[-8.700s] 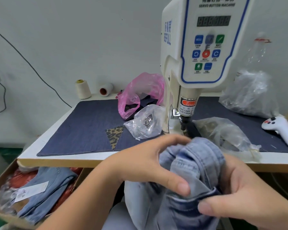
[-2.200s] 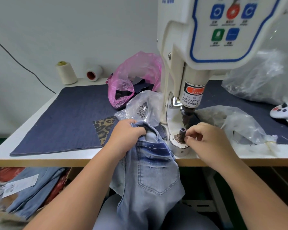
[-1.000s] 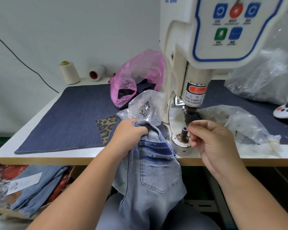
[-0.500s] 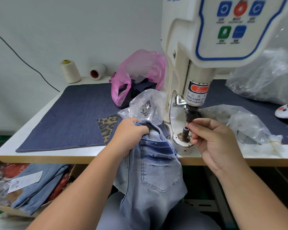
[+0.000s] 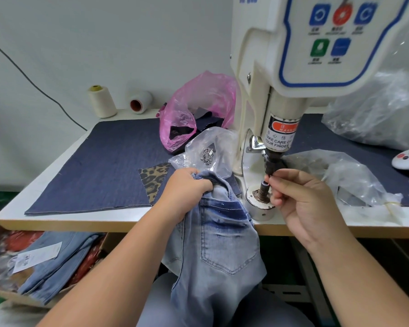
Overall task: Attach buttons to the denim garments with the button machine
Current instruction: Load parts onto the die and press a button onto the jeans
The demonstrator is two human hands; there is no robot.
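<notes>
Right hand [image 5: 302,204] has risen from the lower die [image 5: 263,188] of the button machine [image 5: 293,67] to the dark upper punch [image 5: 270,166]; a second ago its fingertips were level with the die post, two seconds ago lower, at the base. Right fingers [image 5: 275,179] now pinched together at the punch tip, apparently on a small button part; the part itself is too small to confirm. Left hand [image 5: 187,190] unchanged: fingers clamped on the bunched waistband of the jeans [image 5: 217,232], held at the table [image 5: 128,219] edge just left of the die, rest of the garment hanging into the lap. Clear bag of buttons [image 5: 207,155] lies behind the left hand. Judgement: machine being loaded; denim not yet over the die, so no button set on this garment.
</notes>
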